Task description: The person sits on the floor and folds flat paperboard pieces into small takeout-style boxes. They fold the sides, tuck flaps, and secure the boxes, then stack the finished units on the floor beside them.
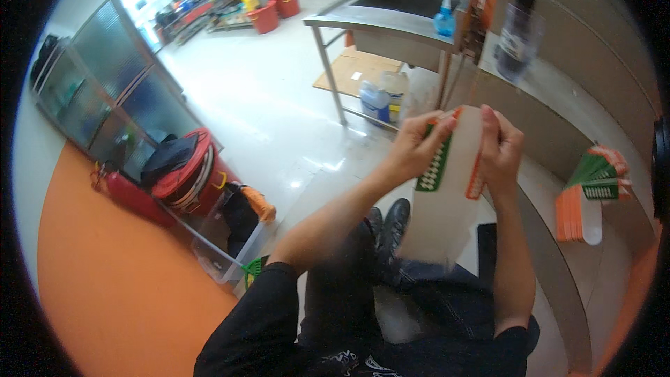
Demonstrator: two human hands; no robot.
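Between my hands is a cardboard carton with a pale, plain face and printed green and orange side flaps. Its lower end hangs over my lap. My left hand grips the green flap near the top, thumb on the card. On the opposite side, my right hand is closed on the upper edge by the orange flap. Part of the fingers on both hands is hidden behind the card. To the right on a step-like ledge lies a stack of similar orange and green cartons.
Ahead stands a steel sink table with a blue spray bottle on it and plastic jugs below. A clear container stands on the right ledge. At left are a red bin, a fire extinguisher and a plastic tub.
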